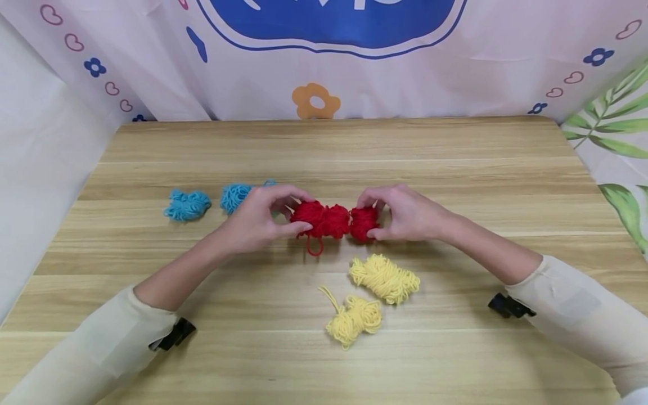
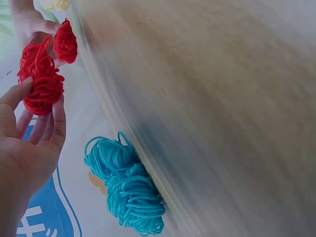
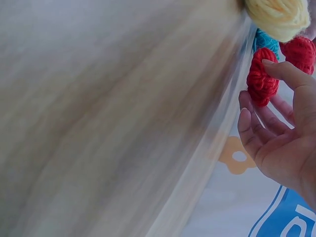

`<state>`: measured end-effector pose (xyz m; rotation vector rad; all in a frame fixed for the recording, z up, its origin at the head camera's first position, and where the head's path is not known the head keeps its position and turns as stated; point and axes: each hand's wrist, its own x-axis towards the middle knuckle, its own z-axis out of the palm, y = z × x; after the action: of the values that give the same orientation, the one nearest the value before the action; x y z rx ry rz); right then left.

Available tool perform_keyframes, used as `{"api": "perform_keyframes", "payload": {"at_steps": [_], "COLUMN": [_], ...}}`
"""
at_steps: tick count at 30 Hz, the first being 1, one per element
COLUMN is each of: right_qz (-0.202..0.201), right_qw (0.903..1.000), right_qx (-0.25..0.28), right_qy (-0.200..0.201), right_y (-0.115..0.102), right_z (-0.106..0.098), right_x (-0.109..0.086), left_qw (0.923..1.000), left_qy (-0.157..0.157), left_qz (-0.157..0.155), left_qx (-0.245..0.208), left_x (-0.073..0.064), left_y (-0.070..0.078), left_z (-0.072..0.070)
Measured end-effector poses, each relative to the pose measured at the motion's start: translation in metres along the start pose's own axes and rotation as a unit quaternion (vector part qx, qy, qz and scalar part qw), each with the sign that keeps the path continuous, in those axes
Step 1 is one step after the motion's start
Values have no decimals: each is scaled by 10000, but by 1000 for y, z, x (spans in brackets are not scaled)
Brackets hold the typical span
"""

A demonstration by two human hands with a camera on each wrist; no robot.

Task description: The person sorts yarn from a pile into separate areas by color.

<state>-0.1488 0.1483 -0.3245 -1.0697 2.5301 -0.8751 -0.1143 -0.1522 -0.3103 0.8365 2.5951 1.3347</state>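
Note:
My left hand point(image 1: 258, 219) pinches one end of a red yarn bundle point(image 1: 324, 218), which has two lobes and a loose loop hanging at its front. Between thumb and fingers, my right hand point(image 1: 407, 214) holds a smaller red yarn bundle point(image 1: 363, 225). The two red bundles are side by side near the middle of the table, almost touching in the head view. The left wrist view shows the larger red bundle point(image 2: 42, 81) in the left fingers. In the right wrist view the small red bundle point(image 3: 262, 77) is gripped between thumb and fingers.
Left of the hands lie a small blue yarn bundle point(image 1: 187, 205) and a larger blue one point(image 1: 235, 198), partly hidden by the left hand. Nearer the front are two yellow yarn bundles, a larger point(image 1: 385, 278) and a smaller point(image 1: 354, 319). A printed cloth point(image 1: 405, 84) hangs behind the wooden table point(image 1: 455, 349).

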Motion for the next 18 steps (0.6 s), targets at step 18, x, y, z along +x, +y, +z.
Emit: {"api": "perform_keyframes", "payload": {"at_steps": [18], "right_qz": [44], "right_qw": [10000], "right_qx": [6], "right_qy": [68], "right_y": [2], "right_z": [-2], "right_x": [-5], "left_qw": [9980], "left_qy": [316], "left_qz": [-451], "left_qx": [294], "left_x": [12], "left_y": [-1], "left_z": [7]}}
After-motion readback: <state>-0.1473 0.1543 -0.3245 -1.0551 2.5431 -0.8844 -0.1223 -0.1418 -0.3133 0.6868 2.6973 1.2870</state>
